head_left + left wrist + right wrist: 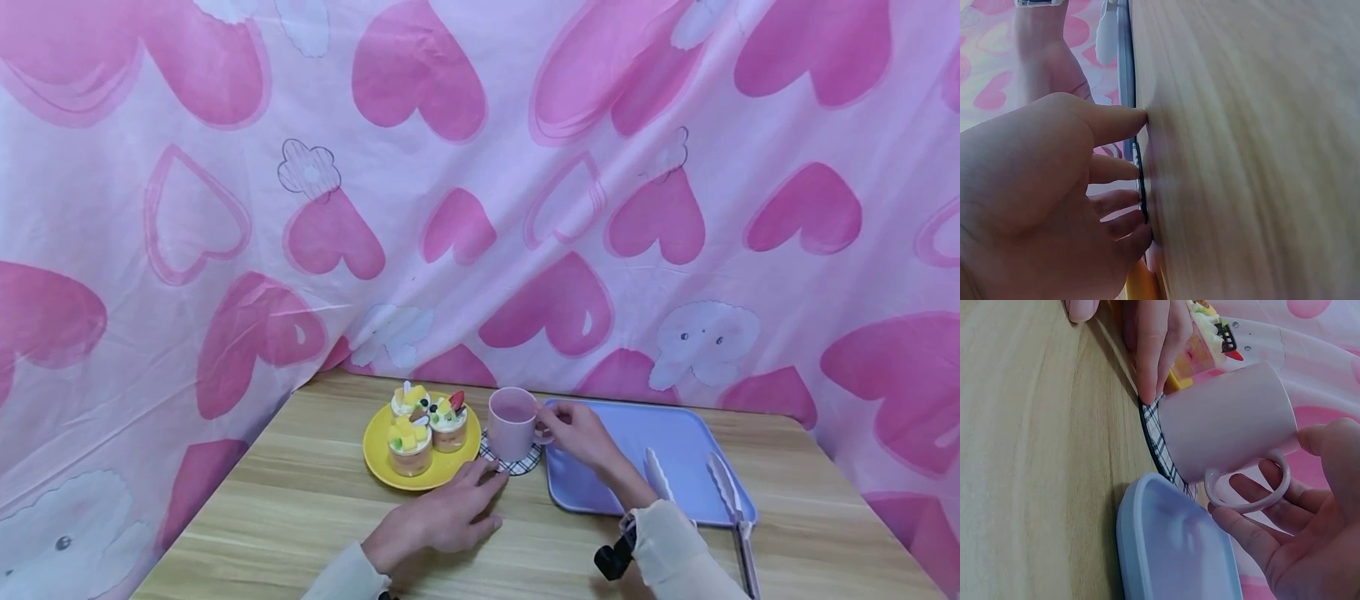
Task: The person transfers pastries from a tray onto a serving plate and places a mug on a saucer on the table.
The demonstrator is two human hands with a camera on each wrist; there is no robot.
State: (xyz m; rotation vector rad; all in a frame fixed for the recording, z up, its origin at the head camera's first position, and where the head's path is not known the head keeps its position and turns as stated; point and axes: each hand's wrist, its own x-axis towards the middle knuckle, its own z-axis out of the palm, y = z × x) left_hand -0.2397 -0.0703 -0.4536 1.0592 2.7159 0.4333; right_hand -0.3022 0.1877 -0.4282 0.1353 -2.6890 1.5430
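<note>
A pink mug (513, 427) stands upright on a round checked coaster (525, 463). At the mug's handle is my right hand (579, 432). In the right wrist view its thumb touches the mug near the rim, and its fingers curl about the handle (1254, 503). My left hand (450, 508) lies low over the table in front of the mug. Its fingertips (1149, 390) touch the near edge of the coaster, with the fingers loosely extended and nothing gripped.
Left of the mug, a yellow plate (378, 465) bears three dessert cups (410, 447) topped with fruit. To the right is a blue tray (637, 425) with metal tongs (738, 517) lying across its front edge. A heart-patterned curtain (450, 208) hangs behind the wooden table (277, 500).
</note>
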